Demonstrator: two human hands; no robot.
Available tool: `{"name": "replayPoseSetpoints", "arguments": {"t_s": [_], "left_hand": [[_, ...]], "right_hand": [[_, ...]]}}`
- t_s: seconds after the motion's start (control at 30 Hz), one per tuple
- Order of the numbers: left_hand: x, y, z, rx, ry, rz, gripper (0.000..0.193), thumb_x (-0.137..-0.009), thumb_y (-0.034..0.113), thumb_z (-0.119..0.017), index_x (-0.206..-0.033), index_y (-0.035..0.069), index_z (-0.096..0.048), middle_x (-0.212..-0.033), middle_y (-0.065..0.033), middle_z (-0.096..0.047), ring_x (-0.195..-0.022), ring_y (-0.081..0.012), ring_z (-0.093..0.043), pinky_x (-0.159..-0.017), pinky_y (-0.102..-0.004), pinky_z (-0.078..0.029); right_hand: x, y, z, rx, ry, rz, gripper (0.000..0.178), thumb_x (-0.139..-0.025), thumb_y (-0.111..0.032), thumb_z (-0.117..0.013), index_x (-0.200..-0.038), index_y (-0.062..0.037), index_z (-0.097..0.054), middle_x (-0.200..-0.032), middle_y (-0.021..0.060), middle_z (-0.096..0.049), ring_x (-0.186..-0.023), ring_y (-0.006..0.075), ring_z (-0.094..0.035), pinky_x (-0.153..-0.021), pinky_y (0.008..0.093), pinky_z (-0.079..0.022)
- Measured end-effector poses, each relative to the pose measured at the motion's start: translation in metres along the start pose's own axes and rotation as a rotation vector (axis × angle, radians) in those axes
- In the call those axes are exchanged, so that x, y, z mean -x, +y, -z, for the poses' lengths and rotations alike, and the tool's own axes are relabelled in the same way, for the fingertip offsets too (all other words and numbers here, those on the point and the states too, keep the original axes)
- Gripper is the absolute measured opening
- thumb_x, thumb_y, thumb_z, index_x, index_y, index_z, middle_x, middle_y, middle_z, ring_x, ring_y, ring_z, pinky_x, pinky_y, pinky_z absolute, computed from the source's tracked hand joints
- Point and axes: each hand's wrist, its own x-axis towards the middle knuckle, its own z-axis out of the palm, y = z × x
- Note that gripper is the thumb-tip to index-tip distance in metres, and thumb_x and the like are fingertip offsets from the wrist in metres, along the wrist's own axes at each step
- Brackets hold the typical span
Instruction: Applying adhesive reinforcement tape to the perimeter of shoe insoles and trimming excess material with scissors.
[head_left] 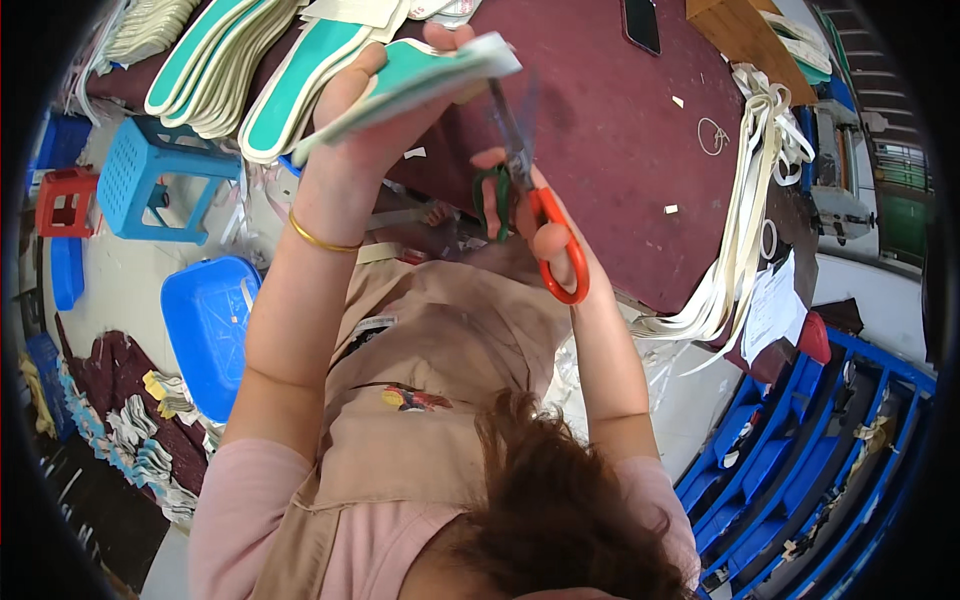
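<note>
My left hand is raised over the near edge of the table, its fingers wrapped round a green insole with a pale rim. The piece is tilted edge-on; whether it is one layer or more I cannot tell. In my right hand is a pair of scissors with one orange and one dark green handle loop. Its blades point up toward the insole's right end, close to the pale tip; contact cannot be made out. Stacks of similar green insoles lie at the table's left.
The maroon table carries a phone, small scraps and a wooden box. Long pale strips hang off its right edge. A blue stool, a red stool and a blue basin stand left; blue slatted racking is lower right.
</note>
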Motion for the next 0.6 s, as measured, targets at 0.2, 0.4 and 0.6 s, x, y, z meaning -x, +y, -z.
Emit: {"name": "replayPoseSetpoints", "arguments": {"t_s": [0.2,0.4,0.6], "left_hand": [[0.002,0.003,0.02,-0.283,-0.01,0.098,0.04,-0.097,0.025,-0.033,-0.119,-0.007,-0.038,-0.109,-0.0186,-0.051,-0.105,-0.0296,-0.051,-0.099,-0.0478,-0.04],[-0.004,-0.027,0.008,-0.647,0.261,-0.298,0.038,-0.096,0.03,-0.043,-0.117,-0.002,-0.047,-0.114,-0.0165,-0.056,-0.11,-0.0291,-0.054,-0.095,-0.0424,-0.045],[0.012,-0.051,0.004,-1.236,-0.037,-0.478,0.028,-0.091,0.018,-0.055,-0.112,-0.001,-0.052,-0.101,-0.013,-0.062,-0.095,-0.0227,-0.063,-0.081,-0.0342,-0.054]], "right_hand": [[0.002,-0.015,0.004,0.162,0.146,-0.183,0.018,-0.078,-0.014,-0.056,-0.092,-0.0031,-0.059,-0.064,-0.0012,-0.05,-0.045,0.0067,-0.042,-0.041,0.0209,-0.032],[0.003,-0.02,0.081,1.674,0.61,-0.031,0.037,-0.083,-0.02,-0.065,-0.114,-0.0038,-0.052,-0.096,0.0044,-0.056,-0.085,0.0103,-0.056,-0.071,0.0252,-0.047],[-0.002,-0.023,-0.005,0.921,0.508,0.46,0.018,-0.07,-0.002,-0.071,-0.084,-0.0034,-0.061,-0.082,0.0071,-0.055,-0.08,0.0217,-0.058,-0.069,0.0303,-0.046]]}}
